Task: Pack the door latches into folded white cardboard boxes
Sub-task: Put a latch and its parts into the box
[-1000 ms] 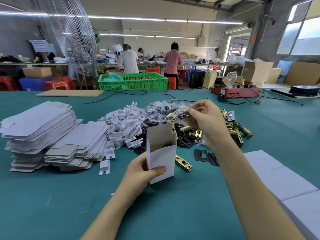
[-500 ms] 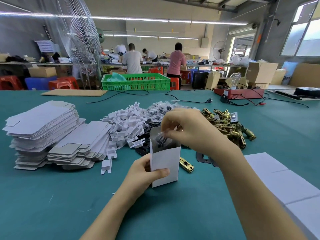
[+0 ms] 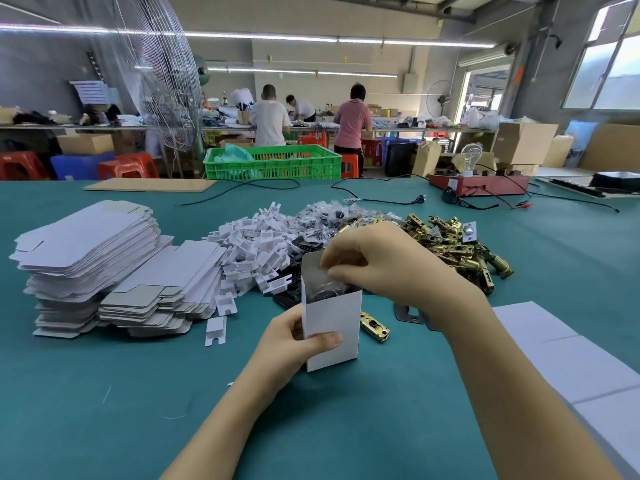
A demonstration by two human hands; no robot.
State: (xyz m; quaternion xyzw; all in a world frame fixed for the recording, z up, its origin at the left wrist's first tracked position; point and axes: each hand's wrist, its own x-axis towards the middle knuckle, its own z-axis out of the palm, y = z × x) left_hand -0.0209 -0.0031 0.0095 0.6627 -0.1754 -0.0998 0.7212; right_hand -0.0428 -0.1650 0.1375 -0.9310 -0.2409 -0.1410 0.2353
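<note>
Now that your right hand (image 3: 384, 265) has come back from the heap in the upper middle of the frame, its curled fingers are pinching a small clear plastic packet of dark parts (image 3: 327, 284) into the open top of the upright folded white cardboard box (image 3: 332, 327). Your left hand (image 3: 294, 341) grips that box at centre frame, thumb across its front, standing it on the teal table (image 3: 104, 393). A second ago the packet was still at the pile; it now sits half inside. The brass door latches (image 3: 453, 247) wait at right, one gold latch (image 3: 374, 329) just beside the box.
</note>
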